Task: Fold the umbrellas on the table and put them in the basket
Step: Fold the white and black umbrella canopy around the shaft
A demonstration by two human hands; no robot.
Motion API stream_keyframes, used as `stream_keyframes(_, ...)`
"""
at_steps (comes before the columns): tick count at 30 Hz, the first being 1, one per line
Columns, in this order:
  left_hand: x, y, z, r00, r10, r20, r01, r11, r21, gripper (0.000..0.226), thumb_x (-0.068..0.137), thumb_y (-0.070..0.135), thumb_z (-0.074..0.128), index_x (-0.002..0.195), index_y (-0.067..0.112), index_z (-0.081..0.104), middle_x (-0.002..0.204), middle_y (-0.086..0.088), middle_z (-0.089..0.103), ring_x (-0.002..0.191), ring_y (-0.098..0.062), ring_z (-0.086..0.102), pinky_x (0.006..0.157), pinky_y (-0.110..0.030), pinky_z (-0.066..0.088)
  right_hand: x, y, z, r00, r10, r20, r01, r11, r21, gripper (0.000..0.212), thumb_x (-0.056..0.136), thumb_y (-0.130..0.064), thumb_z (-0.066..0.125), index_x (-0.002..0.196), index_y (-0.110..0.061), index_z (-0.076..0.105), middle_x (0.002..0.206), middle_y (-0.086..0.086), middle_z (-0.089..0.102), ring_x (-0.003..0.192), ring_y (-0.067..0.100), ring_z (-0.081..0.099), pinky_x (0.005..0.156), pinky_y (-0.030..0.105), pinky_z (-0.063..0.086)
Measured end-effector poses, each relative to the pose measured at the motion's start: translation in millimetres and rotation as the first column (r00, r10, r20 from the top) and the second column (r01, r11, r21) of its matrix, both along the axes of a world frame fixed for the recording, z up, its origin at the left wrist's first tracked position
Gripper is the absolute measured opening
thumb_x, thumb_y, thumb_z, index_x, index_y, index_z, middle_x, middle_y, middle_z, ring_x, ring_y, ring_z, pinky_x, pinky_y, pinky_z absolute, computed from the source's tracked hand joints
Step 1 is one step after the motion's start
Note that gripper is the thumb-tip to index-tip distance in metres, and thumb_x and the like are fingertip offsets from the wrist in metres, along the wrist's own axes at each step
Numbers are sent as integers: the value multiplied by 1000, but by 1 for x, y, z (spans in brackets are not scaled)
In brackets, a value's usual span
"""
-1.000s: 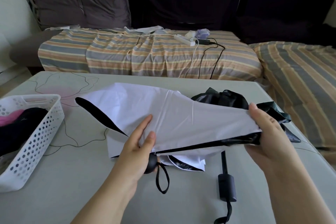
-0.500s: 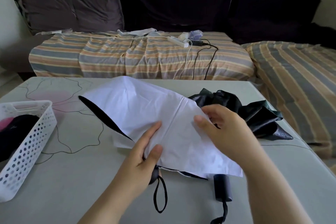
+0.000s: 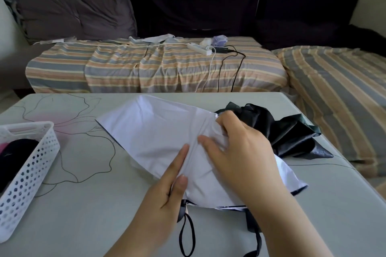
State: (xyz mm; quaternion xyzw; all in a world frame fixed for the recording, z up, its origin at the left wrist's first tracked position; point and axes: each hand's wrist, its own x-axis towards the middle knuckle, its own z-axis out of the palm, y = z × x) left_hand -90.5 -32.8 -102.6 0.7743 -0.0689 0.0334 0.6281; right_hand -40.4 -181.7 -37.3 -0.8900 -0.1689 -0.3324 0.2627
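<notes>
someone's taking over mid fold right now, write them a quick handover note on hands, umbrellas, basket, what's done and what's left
Left hand: grips the white umbrella near its handle end, thumb on the canopy.
Right hand: fingers gathering the white canopy cloth.
White umbrella: on the table, canopy loose, wrist strap hanging toward you.
Black umbrella: crumpled on the table behind the right hand, untouched.
Basket: at the table's left edge, with dark and pink items already inside.
Done: white canopy partly gathered.
Left: finish folding the white umbrella, basket it, then fold and basket the black one.
</notes>
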Motion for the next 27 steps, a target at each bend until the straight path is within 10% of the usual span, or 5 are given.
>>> stream_keyframes(4, -1, 0, -2, 997, 76, 31, -76, 997, -1, 50, 80, 45, 39, 110, 83, 30, 54, 9, 44, 50, -6, 43, 56, -29, 47, -3, -7, 0, 906, -82, -415, 195, 952, 237, 46, 79, -50, 68, 68, -16, 39, 52, -5, 45, 53, 18, 43, 51, 32, 36)
stream_keyframes(11, -4, -1, -8, 996, 74, 49, -76, 996, 50, 51, 85, 42, 37, 111, 84, 27, 57, 6, 41, 53, -10, 41, 59, -28, 45, 4, -19, 2, 804, -82, -589, 257, 941, 220, 31, 80, -50, 67, 78, -23, 52, 63, -10, 53, 63, 9, 50, 52, 27, 36)
stream_keyframes(19, -2, 0, -18, 997, 30, 72, -37, 994, 105, 40, 92, 51, 34, 113, 83, 26, 56, 4, 46, 56, -15, 48, 64, -32, 50, 4, -24, 7, 959, -91, -267, 185, 917, 354, 23, 87, -41, 60, 77, -22, 54, 60, -7, 51, 64, 7, 50, 53, 22, 38)
stream_keyframes(27, -5, -3, -28, 967, 39, 251, -104, 963, 251, 53, 76, 62, 26, 115, 85, -3, 94, 17, 60, 71, -13, 62, 71, -25, 54, 0, -7, 5, 998, 62, 0, -62, 986, 154, 15, 75, -29, 68, 86, -19, 69, 82, -8, 59, 82, 13, 50, 78, 26, 41)
